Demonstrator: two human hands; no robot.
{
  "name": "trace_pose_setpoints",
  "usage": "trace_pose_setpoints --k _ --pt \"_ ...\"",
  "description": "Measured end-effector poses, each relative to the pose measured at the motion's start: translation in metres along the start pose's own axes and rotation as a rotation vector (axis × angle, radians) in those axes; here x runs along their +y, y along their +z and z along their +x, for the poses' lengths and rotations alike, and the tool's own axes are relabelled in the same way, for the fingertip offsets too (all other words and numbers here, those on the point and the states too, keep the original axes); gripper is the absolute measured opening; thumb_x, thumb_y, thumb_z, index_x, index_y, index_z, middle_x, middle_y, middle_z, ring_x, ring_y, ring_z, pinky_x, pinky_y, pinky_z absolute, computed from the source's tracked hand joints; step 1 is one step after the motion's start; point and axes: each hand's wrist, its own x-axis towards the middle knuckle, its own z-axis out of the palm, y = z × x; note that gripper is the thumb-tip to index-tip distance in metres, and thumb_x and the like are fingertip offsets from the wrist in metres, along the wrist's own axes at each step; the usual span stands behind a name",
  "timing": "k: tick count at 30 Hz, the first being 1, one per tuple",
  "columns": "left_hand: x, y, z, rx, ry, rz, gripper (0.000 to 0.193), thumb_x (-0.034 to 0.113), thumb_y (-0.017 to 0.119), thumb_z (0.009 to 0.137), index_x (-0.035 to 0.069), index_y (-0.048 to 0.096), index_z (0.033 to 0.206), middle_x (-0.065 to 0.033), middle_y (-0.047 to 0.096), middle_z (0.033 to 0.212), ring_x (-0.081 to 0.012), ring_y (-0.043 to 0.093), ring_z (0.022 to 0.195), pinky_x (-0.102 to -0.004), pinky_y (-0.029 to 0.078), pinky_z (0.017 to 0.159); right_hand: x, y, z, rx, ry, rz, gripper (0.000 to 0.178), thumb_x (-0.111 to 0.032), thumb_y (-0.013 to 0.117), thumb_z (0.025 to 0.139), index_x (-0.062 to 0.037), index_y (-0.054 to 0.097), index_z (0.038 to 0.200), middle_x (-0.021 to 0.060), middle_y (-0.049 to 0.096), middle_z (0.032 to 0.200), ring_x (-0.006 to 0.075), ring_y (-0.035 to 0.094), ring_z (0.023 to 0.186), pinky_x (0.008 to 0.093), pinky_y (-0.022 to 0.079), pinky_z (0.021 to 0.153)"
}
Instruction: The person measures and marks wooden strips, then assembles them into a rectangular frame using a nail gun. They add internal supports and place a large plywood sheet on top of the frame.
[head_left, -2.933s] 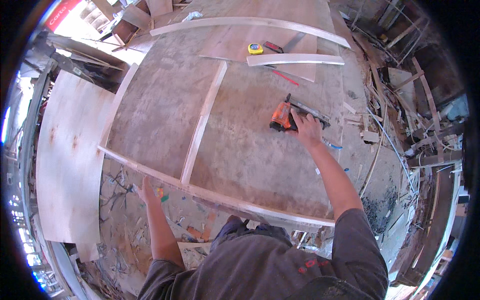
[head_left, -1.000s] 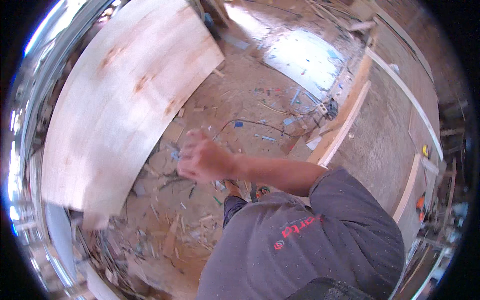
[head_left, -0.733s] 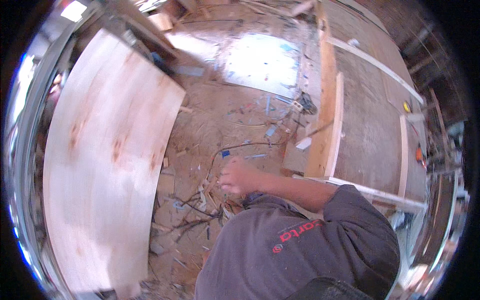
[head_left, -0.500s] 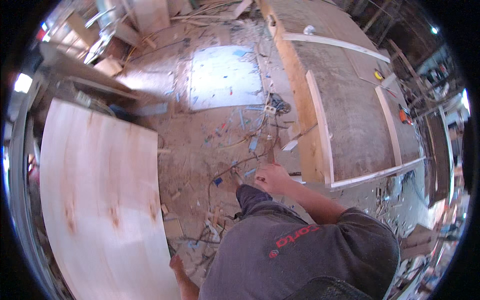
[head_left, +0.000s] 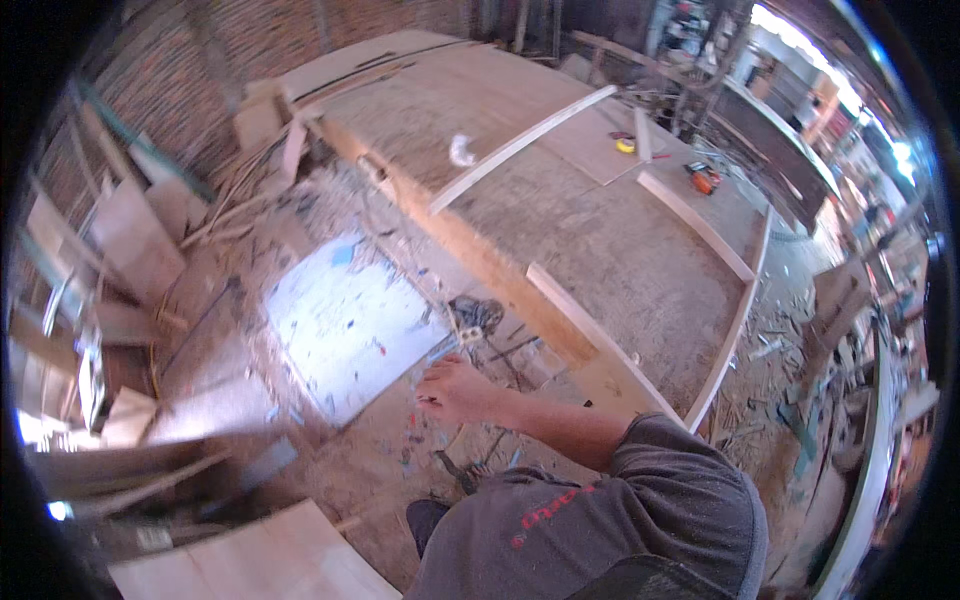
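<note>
My right hand [head_left: 452, 388] hangs in front of me over the littered floor, back of the hand up, with a dark ring on one finger. Its fingers are slightly bent and a little apart, and I see nothing in them. To its right runs the near long side of a large wooden worktable [head_left: 480, 120]. A pale wood strip [head_left: 590, 330] lies along the table's edge, closest to my forearm. My left hand is out of view.
More strips [head_left: 530, 145] lie on the worktable, with a white crumpled thing [head_left: 462, 150], a yellow-and-black object [head_left: 625, 146] and an orange-and-black tool [head_left: 705, 182]. A pale floor panel [head_left: 350, 325] and dark bundle [head_left: 475, 315] lie ahead. A plywood sheet [head_left: 260, 560] is at lower left.
My view has turned right toward the worktable, and the plywood sheet has slid to the lower left. My left hand has left the view. My right hand is stretched further out.
</note>
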Motion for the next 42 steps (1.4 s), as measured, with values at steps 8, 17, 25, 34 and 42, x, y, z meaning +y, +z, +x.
trace_pose_setpoints --k 8,17,25,34,42 --pt "0.215 -0.094 0.18 -0.129 0.128 0.379 0.033 0.019 0.071 0.095 -0.001 0.068 0.121 -0.0074 0.069 0.094 -0.0194 0.064 0.079 -0.0337 0.052 0.064 0.035 0.0 0.057 0.166 0.454 -0.164 0.011 -0.025 0.074 0.087 -0.0141 0.073 0.089 0.0032 0.067 0.084 0.0259 0.068 0.09 0.0441 0.048 0.09" --pt "0.515 -0.175 0.368 -0.006 0.472 0.428 0.037 0.019 0.072 0.094 -0.006 0.068 0.122 -0.0088 0.069 0.092 -0.0186 0.064 0.079 -0.0311 0.052 0.068 0.069 -0.045 0.088 0.585 1.055 -0.242 0.018 -0.026 0.074 0.088 -0.01 0.075 0.095 0.0092 0.072 0.086 0.0333 0.069 0.087 0.0489 0.052 0.078" --pt "0.668 -0.057 0.449 -0.053 0.695 0.294 0.033 0.016 0.079 0.092 0.0 0.071 0.119 -0.0067 0.071 0.089 -0.0145 0.057 0.057 -0.0308 0.05 0.051 0.244 -0.112 0.136 0.863 1.248 -0.25 0.035 -0.037 0.075 0.09 -0.0076 0.077 0.11 0.0149 0.074 0.094 0.0324 0.073 0.092 0.0449 0.056 0.081" --pt "0.683 0.044 0.386 -0.396 0.296 0.668 0.037 0.024 0.08 0.09 0.001 0.069 0.117 -0.0097 0.072 0.088 -0.0163 0.068 0.072 -0.0298 0.046 0.049 0.496 -0.128 0.22 0.618 1.678 -0.401 0.095 -0.065 0.077 0.081 -0.0108 0.048 0.153 0.0171 0.063 0.138 0.0376 0.063 0.127 0.0492 0.054 0.101" --pt "0.778 0.07 0.427 -0.436 0.136 0.61 0.041 0.023 0.081 0.089 0.001 0.069 0.121 -0.01 0.072 0.089 -0.0187 0.073 0.074 -0.0282 0.046 0.045 0.528 -0.136 0.255 0.38 1.821 0.131 0.086 -0.063 0.081 0.075 -0.0066 0.06 0.136 0.0208 0.064 0.136 0.0389 0.065 0.123 0.0502 0.055 0.101"
